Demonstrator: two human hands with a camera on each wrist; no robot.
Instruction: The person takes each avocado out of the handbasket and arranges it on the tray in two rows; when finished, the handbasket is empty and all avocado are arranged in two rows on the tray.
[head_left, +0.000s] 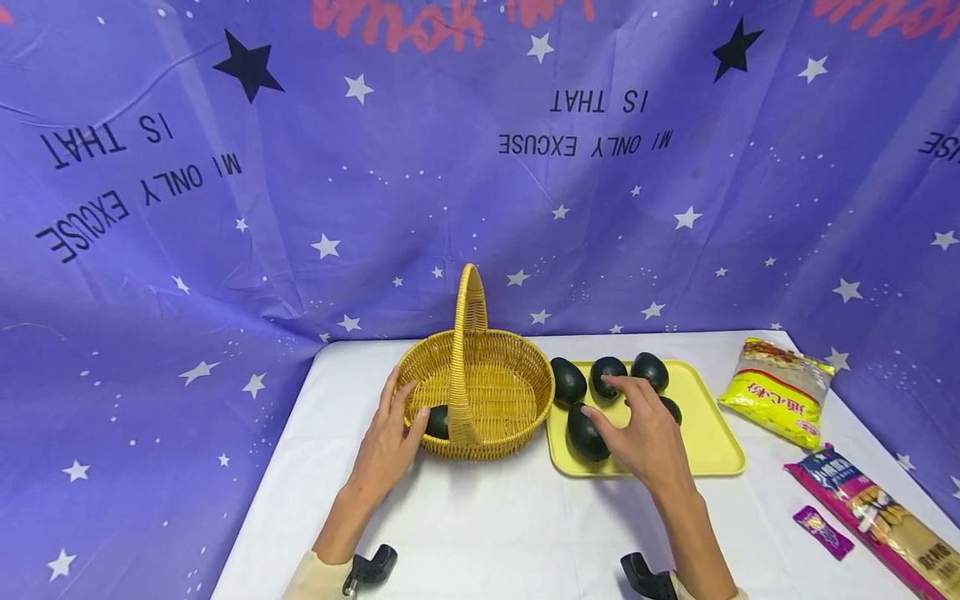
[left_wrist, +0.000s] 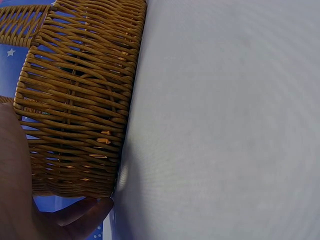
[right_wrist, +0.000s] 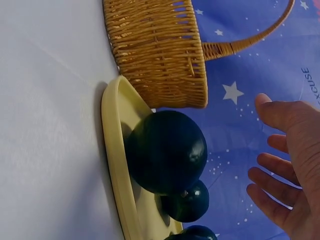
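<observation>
My left hand [head_left: 387,443] holds the left end of the golden wicker basket [head_left: 528,437], thumb at the rim and fingers round the outside. In the left wrist view, those fingers [left_wrist: 89,216] lie low against the weave. Inside the basket sits one dark green avocado [head_left: 437,422], partly behind the handle [head_left: 471,333]. My right hand [head_left: 647,435] hovers over the yellow tray [head_left: 716,446], thumb and fingers spread, holding nothing. Nearest to it is the front avocado [head_left: 587,435]; several more avocados [head_left: 567,383] lie behind, one partly hidden by the hand.
A yellow bag of food [head_left: 780,392] lies right of the tray. Nearer the right edge are a long pink packet [head_left: 877,517] and a small purple wrapper [head_left: 823,532]. White cloth covers the table [head_left: 495,533]; a purple starred curtain [head_left: 420,183] hangs behind.
</observation>
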